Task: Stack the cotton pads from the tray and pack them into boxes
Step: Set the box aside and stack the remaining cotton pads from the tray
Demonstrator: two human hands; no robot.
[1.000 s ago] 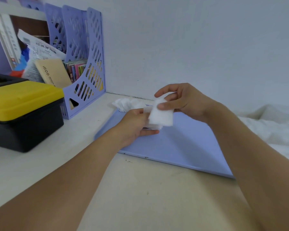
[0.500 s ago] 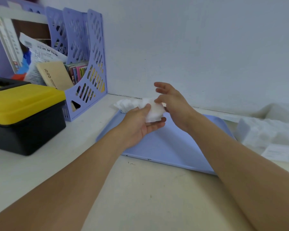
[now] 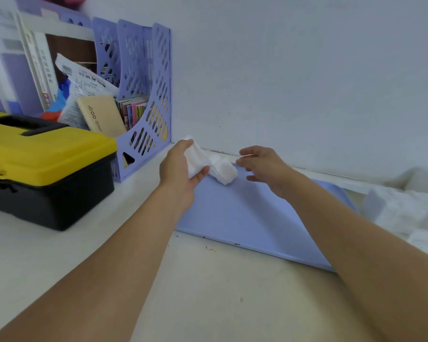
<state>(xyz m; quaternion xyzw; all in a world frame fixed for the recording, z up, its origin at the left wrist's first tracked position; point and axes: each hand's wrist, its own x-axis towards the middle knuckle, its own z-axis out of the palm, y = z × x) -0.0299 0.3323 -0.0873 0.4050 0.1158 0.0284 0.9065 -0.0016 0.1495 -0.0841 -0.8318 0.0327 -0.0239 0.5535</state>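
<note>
Leftmost, a yellow-lidded toolbox [image 3: 45, 164] and purple file rack [image 3: 143, 99] are seen. Cotton pads [image 3: 209, 164] are gripped by the left hand [image 3: 181, 166] at the tray's [image 3: 245, 218] far-left corner. The right hand [image 3: 265, 166] is held open, empty, just beside them.

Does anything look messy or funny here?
A bit. The cotton pads at the tray's far corner lie in a loose heap, and the left hand clutches a fanned, uneven bunch.

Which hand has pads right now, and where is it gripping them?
The left hand pinches a bunch of cotton pads between thumb and fingers, around the bunch's middle. The right hand is open, holding nothing.
</note>
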